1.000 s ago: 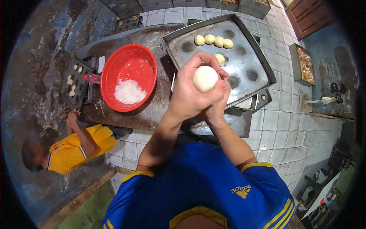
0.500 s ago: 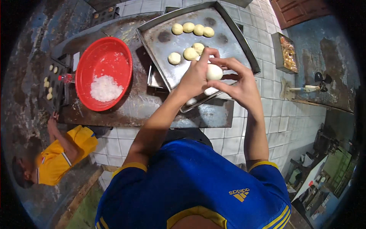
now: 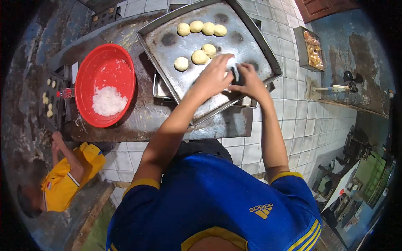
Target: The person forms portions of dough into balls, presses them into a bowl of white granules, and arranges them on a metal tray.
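My left hand (image 3: 214, 78) is curled over the large metal baking tray (image 3: 157, 46), its fingers bent around a pale, blurred dough ball (image 3: 230, 62). Close on its right is my right hand (image 3: 250, 85), fingers bent inward and smeared by motion. Whether the right fingers touch the dough does not show; a dark gap lies between the hands. Just left of my left fingertips, two yellowish dough balls (image 3: 199, 57) touch each other, and a paler dough ball (image 3: 181, 63) sits apart. Farther back, a row of several dough balls (image 3: 208, 28) rests on the tray.
Left of the tray stands a red basin (image 3: 129, 90) holding a white, crumbly heap (image 3: 109, 101). A bottle with a red cap (image 3: 65, 93) lies beside it. At the left, a person in yellow (image 3: 73, 178) is near another tray of dough pieces (image 3: 49, 98). A small fan (image 3: 352, 81) is at right.
The white dough ball, plainly visible between both hands before, is now blurred and mostly covered by my fingers. My hands have drawn in, and the whole view has shifted slightly.
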Tool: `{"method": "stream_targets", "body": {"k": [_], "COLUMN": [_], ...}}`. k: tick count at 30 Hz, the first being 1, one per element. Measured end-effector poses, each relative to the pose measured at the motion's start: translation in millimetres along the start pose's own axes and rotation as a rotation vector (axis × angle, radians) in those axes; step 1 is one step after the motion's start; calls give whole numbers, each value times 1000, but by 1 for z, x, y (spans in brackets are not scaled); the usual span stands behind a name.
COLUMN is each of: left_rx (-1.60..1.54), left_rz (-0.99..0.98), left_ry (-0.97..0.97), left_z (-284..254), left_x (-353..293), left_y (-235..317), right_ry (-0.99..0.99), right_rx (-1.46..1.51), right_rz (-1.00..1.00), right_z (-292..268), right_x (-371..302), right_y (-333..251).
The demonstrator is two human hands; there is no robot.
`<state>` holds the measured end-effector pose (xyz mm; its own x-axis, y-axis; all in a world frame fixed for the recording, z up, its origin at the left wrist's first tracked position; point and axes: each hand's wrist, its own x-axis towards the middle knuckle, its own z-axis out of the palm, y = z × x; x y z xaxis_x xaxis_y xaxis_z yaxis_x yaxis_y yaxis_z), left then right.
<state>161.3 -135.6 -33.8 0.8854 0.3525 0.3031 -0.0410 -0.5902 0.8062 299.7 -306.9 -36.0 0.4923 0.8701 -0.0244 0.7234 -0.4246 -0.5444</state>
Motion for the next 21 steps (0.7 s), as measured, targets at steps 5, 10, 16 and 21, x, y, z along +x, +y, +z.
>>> {"method": "stream_targets", "body": {"k": [5,10,16,21], "left_rx": [406,515,515,497], "left_rz": [0,19,13,-96], "left_ry": [-166,-167,-162,-283], "left_z": [72,87,90,78], "left_x": [-23,-27,-27,-23], "left_y": [-26,-33,-37,-28], "right_ry": [29,74,98,74], "right_rx": [66,434,573,526], "right_rz": [302,336,220,54], "right_z": [-74,-101,-108,-96], "right_x": [-23,-33,-10,46], "right_y": [3,0,-4,-12]}}
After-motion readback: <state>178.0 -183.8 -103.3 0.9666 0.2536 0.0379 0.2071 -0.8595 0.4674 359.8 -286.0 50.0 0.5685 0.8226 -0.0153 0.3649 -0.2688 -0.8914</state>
